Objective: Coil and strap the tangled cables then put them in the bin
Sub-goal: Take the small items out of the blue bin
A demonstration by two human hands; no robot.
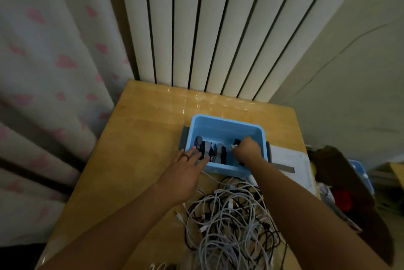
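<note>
A light blue bin [225, 122] stands on the wooden table [135, 143]. Inside it lie several strapped cable coils [215, 151], standing side by side. My right hand [247, 148] reaches into the bin's right half, its fingers curled round a dark coiled cable [236, 142]. My left hand [185, 169] has its fingers straight and rests on the bin's left front corner, touching the nearest coil. A tangled heap of white and black cables [229, 221] lies on the table in front of the bin, between my forearms.
A white radiator [218, 25] rises behind the table, and a curtain with pink hearts [48, 62] hangs at the left. White paper [290, 164] lies right of the bin. A brown box with clutter [343, 186] sits beyond the table's right edge.
</note>
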